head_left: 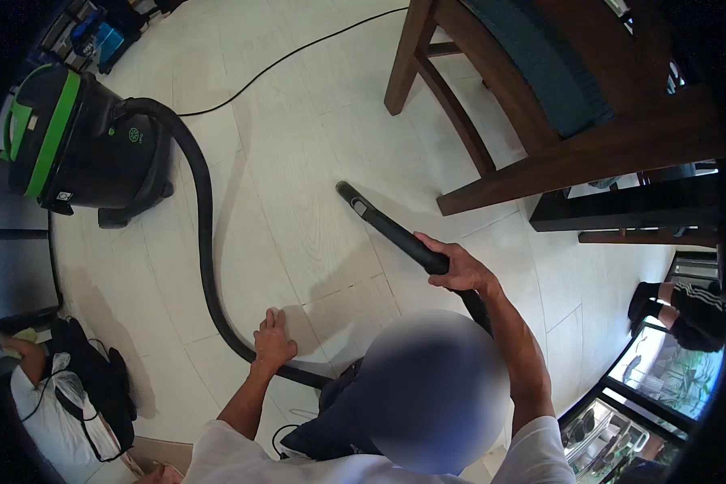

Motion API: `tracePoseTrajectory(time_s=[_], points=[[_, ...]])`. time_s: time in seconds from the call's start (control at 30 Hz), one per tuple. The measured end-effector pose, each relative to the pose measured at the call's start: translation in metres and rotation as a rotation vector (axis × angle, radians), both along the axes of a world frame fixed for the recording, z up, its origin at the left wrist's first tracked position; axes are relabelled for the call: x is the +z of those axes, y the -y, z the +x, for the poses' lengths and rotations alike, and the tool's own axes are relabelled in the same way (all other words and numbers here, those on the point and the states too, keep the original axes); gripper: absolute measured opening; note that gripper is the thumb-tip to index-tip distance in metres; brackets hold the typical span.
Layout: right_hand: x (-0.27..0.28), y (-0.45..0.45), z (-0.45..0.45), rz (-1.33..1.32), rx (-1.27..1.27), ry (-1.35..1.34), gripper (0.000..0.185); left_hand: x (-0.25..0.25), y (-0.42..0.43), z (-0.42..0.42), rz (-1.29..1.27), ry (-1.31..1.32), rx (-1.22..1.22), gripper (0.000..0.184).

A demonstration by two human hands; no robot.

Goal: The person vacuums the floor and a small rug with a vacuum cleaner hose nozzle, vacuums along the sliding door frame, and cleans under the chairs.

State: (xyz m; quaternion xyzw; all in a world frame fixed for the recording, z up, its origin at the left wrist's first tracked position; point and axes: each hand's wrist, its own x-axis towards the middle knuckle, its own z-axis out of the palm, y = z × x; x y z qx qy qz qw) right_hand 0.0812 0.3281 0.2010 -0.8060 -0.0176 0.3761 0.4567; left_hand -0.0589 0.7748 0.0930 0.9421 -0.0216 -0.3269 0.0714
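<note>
My right hand is wrapped round the black vacuum cleaner wand, just behind its tube. The wand's narrow end points away over the pale tiled floor. My left hand hangs with fingers apart above the black hose, holding nothing; whether it touches the hose I cannot tell. From the hose's far end stands a black and green canister vacuum cleaner at the left. The near part of the hose disappears behind my leg.
A dark wooden chair with a green cloth stands at the upper right, beside a dark wooden beam. A power cord crosses the tiles. Another person is at the lower left; someone's legs show at right.
</note>
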Motion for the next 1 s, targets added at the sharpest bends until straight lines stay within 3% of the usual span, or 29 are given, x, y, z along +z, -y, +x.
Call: tracePoseTrajectory(time_s=[0.1, 0.17, 0.23, 0.27, 0.3, 0.4, 0.47, 0.53, 0.6, 0.7, 0.73, 0.77, 0.8, 0.83, 0.9, 0.93, 1.0], points=[[-0.030, 0.002, 0.010, 0.101, -0.041, 0.242, 0.090, -0.003, -0.017, 0.005, -0.049, 0.116, 0.048, 0.077], [-0.080, 0.027, 0.031, 0.169, -0.035, 0.544, 0.087, 0.007, -0.037, 0.022, -0.109, 0.195, 0.276, 0.061], [-0.077, 0.025, 0.061, 0.112, -0.099, 0.513, 0.090, 0.006, -0.070, 0.040, -0.125, 0.614, 0.282, 0.052], [-0.084, 0.029, 0.071, 0.101, -0.121, 0.415, 0.091, 0.047, -0.068, 0.069, 0.018, 0.575, 0.410, 0.047], [-0.040, 0.005, 0.076, -0.142, -0.093, 0.284, 0.091, 0.066, -0.082, 0.090, 0.008, 0.634, 0.492, 0.046], [-0.029, -0.001, 0.065, -0.046, -0.034, 0.305, 0.093, 0.135, -0.126, 0.151, 0.103, 0.971, 0.608, 0.042], [-0.047, -0.001, 0.051, 0.007, -0.039, 0.365, 0.095, 0.178, -0.160, 0.187, 0.129, 1.236, 0.584, 0.039], [-0.034, -0.003, 0.042, -0.051, -0.007, 0.384, 0.095, 0.227, -0.190, 0.226, 0.181, 1.335, 0.563, 0.036], [-0.035, 0.002, 0.030, -0.126, 0.017, 0.390, 0.096, 0.266, -0.226, 0.275, 0.281, 1.584, 0.373, 0.039], [-0.051, 0.018, 0.015, -0.111, 0.012, 0.480, 0.096, 0.340, -0.295, 0.361, 0.624, 1.525, 0.393, 0.052], [-0.044, 0.014, 0.015, -0.150, 0.028, 0.494, 0.096, 0.374, -0.296, 0.386, 0.662, 1.411, 0.451, 0.057], [-0.009, 0.005, 0.018, -0.302, 0.059, 0.300, 0.095, 0.398, -0.292, 0.401, 0.554, 1.347, 0.410, 0.061], [0.012, 0.004, 0.011, -0.245, 0.058, 0.237, 0.093, 0.413, -0.315, 0.440, 0.536, 1.259, 0.365, 0.059], [0.012, 0.008, 0.003, -0.209, 0.081, 0.345, 0.090, 0.422, -0.353, 0.474, 0.572, 1.126, 0.284, 0.057], [0.017, 0.018, -0.009, -0.302, 0.124, 0.279, 0.087, 0.429, -0.417, 0.530, 0.716, 0.842, 0.035, 0.055], [0.010, 0.025, -0.017, -0.322, 0.128, 0.405, 0.087, 0.426, -0.428, 0.547, 0.783, 0.748, -0.064, 0.056], [0.030, 0.023, -0.021, -0.411, 0.098, 0.298, 0.086, 0.420, -0.421, 0.553, 0.935, 0.803, -0.216, 0.053]])
